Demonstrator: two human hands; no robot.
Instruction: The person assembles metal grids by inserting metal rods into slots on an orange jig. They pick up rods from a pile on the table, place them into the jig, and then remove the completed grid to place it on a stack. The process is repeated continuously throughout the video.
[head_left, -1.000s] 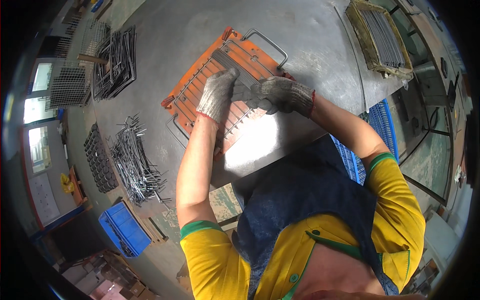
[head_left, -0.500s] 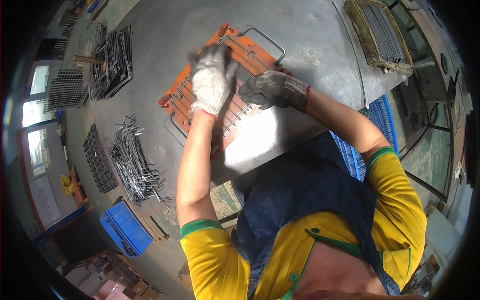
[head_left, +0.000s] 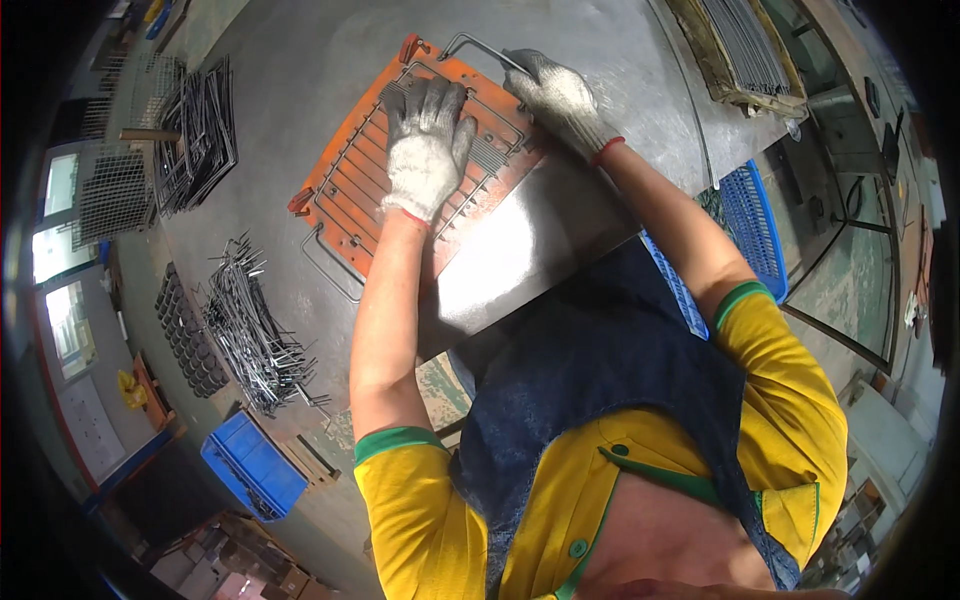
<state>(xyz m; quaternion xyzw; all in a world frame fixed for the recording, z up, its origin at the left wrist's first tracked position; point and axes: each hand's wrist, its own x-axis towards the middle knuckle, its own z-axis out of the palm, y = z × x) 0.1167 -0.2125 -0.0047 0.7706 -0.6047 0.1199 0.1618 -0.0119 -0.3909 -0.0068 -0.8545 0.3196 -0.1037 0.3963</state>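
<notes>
An orange slatted jig (head_left: 362, 130) lies tilted on the metal table, with grey metal rods laid along and across it. My left hand (head_left: 425, 150), in a white-and-grey work glove, presses flat on the rods with its fingers spread. My right hand (head_left: 562, 98), gloved alike, is closed round the bent metal handle (head_left: 478, 39) at the jig's far right; its fingertips are partly hidden. Close beside my left hand, several short parallel rods (head_left: 487, 157) sit together on the jig. A second wire handle (head_left: 328, 268) sticks out at the jig's near left.
Bent wire pieces (head_left: 250, 330) are heaped at the left, with dark wire frames (head_left: 205, 140) stacked farther back. A long box of straight rods (head_left: 745, 50) stands far right. Below the table are a blue bin (head_left: 255, 465) at left and a blue crate (head_left: 752, 230) at right.
My right hand has moved from the jig's near right side up and away to its far-right handle. My left hand has settled flat. The view has shifted slightly.
</notes>
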